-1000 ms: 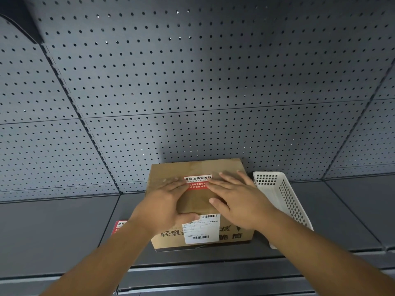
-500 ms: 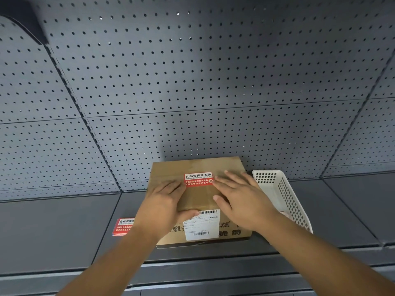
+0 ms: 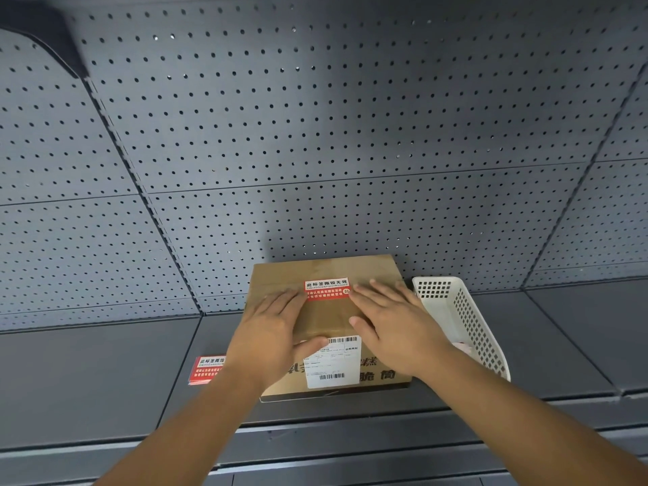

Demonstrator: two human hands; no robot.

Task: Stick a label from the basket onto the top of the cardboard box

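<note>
Both arms reach forward, the left hand (image 3: 271,336) and right hand (image 3: 396,324) lying flat, palms down, fingers (image 3: 377,287) spread.

Hands (image 3: 271,340) spread apart — label (image 3: 327,289) uncovered.

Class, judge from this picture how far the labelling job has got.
Done: the red label lies flat on top of the cardboard box. In hand: the left hand and right hand rest flat either side of it. Left: lift the hands away.
</note>
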